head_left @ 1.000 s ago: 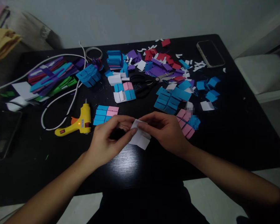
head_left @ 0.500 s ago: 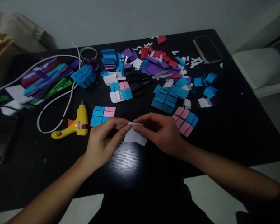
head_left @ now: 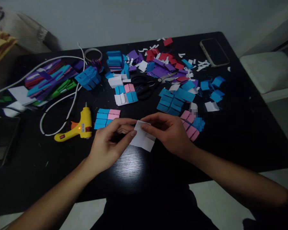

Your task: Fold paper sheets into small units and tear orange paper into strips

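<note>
A small white piece of paper (head_left: 145, 140) with creases is pinched between both hands above the black table. My left hand (head_left: 112, 140) grips its left edge between thumb and fingers. On the opposite side, my right hand (head_left: 166, 131) has its thumb on the paper's upper part, with the fingers behind. Just beyond the left hand lies a blue and pink folded-paper square (head_left: 107, 117). Close past the right hand is a pink and blue one (head_left: 188, 119), partly hidden by that hand. A yellow glue gun (head_left: 83, 124) with a lit orange light lies left of the left hand.
Black-handled scissors (head_left: 156, 83) lie among paper scraps (head_left: 162, 65) at the back. Blue folded squares (head_left: 170, 100) sit right of centre. A white cable (head_left: 73, 99) loops around the glue gun. A phone (head_left: 214, 52) rests at the back right, and paper strips (head_left: 50, 78) are piled at left.
The paper's narrow folded top edge has given way to a larger upright white face between the hands. The right hand has shifted slightly, and the whole view has moved a little.
</note>
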Demonstrator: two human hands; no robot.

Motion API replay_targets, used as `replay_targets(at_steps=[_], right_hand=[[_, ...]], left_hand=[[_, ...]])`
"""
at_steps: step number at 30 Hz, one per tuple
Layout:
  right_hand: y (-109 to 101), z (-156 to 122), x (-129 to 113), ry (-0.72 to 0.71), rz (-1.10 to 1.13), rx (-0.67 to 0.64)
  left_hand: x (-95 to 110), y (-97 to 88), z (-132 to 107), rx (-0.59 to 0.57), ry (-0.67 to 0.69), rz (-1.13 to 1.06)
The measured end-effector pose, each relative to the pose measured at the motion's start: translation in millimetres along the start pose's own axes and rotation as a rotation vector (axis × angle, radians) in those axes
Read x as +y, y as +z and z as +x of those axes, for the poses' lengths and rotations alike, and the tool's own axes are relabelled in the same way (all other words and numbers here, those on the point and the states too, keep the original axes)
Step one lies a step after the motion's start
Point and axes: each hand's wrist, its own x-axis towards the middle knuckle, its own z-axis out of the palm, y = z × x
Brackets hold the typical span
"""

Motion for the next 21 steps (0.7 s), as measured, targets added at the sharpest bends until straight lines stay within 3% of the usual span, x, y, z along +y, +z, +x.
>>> replay_targets(at_steps=[8,21], right_hand=[[-1.7,0.5,-1.2,-0.011,-0.05,0.022],[0.7,-5.1,-1.8,-0.12,-0.117,-0.004]], left_hand=[[4.8,-4.2,0.8,-0.065,0.01,0.0],[2.4,-0.9,0.5,-0.004,0.07,0.097]])
